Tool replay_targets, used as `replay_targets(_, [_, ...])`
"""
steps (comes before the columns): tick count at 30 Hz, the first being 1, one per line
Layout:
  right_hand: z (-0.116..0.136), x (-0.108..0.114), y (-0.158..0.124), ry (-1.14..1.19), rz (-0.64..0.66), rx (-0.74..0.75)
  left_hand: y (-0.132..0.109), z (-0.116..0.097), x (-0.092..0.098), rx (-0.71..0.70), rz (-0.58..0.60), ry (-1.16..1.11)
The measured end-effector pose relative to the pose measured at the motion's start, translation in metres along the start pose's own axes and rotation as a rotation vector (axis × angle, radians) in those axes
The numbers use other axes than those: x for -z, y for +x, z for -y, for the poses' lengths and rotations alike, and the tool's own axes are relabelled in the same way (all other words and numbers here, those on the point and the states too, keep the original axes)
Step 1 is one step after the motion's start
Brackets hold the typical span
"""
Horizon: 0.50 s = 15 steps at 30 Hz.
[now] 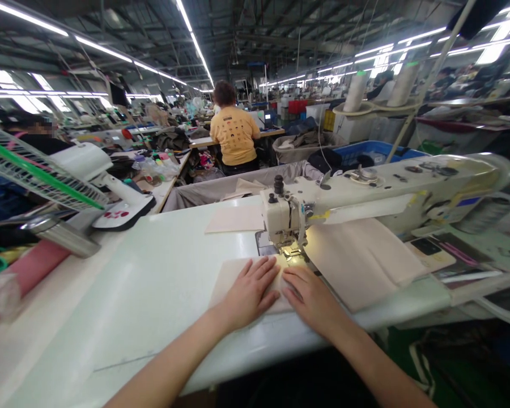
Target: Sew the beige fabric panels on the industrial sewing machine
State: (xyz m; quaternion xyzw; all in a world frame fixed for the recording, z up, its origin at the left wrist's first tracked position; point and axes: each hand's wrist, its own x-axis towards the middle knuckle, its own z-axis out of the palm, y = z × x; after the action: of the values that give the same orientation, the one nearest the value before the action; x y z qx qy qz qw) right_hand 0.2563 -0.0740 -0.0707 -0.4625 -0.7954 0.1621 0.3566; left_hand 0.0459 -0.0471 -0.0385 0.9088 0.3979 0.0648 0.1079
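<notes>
A cream fabric piece (227, 277) lies on the pale table in front of the lit needle area of a sewing machine (280, 218). My left hand (253, 289) rests flat on this piece with its fingers spread. Close beside it, my right hand (308, 292) lies on the fabric's right part, fingers stretched toward the presser foot. Both hands are just short of the needle area. Another cream piece (361, 258) is spread to the right under the machine arm, and a further one (236, 219) lies behind, left of the machine head.
Left stand a white fan (121, 207) and a metal flask (66, 235). A cloth-lined bin (195, 192) is behind the table. A phone (425, 245) lies at the right. Thread cones (356, 92) stand above. A person in a yellow shirt (234, 136) sits ahead.
</notes>
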Motion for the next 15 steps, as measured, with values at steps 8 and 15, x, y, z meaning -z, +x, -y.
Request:
replay_targets(8, [0.002,-0.002,0.007,-0.011,-0.027,0.004,0.005,0.012,0.004,-0.038,0.012,-0.02])
replay_targets(15, [-0.002,-0.005,0.006,-0.019,-0.033,0.012,0.005,0.017,-0.002,-0.066,-0.021,0.002])
